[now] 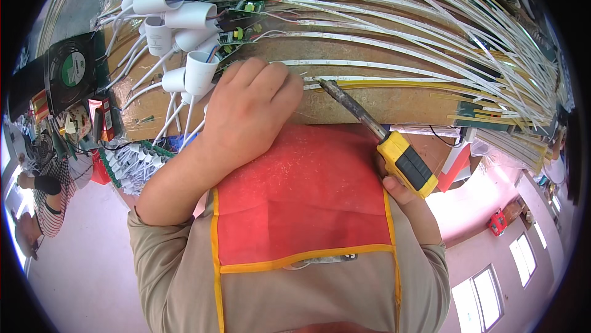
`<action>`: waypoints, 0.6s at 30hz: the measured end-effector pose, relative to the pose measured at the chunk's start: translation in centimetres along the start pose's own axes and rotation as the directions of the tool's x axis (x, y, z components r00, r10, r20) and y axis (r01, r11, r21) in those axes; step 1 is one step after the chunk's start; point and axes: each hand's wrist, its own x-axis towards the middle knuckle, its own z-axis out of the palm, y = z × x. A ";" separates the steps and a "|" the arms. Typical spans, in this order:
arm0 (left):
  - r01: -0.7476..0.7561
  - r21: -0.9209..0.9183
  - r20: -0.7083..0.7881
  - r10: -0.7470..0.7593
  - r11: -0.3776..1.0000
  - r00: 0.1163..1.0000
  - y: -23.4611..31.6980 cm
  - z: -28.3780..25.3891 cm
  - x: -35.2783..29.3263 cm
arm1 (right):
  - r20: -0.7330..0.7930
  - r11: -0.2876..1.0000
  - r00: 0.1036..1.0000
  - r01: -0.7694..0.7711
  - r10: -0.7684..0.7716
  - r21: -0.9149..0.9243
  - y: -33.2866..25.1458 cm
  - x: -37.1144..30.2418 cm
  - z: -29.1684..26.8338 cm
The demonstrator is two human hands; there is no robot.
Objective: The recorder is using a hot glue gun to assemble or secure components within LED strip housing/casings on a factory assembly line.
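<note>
My left hand lies at the near edge of the work board with its fingers curled down. Whatever its fingertips pinch is hidden behind the knuckles. In my right hand is a yellow and black soldering iron, gripped by the handle. Its dark tip points up and left, close to the end of a white LED strip just right of my left fingers; whether they touch is unclear. Beyond my left hand sit white plastic lamp holders with white leads, and small green circuit boards wired to more strips.
Long strips bundle together at the far right. A black round fan stands at the left, near a red and white box. Below the board's left edge is a pile of white parts. Another person is at the far left.
</note>
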 end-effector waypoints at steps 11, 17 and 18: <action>0.012 0.032 -0.027 -0.011 0.999 1.000 -0.2 0.3 0.1 | -0.051 0.998 0.998 -0.022 0.025 0.064 0.2 -0.2 0.4; 0.030 0.020 -0.015 -0.030 0.999 0.999 0.0 0.1 0.3 | -0.052 1.000 0.999 -0.010 0.011 0.018 0.1 -0.1 0.3; 0.036 0.016 -0.013 -0.036 0.999 0.999 0.0 0.0 0.3 | -0.055 1.000 0.998 -0.008 0.008 0.010 0.1 -0.1 0.3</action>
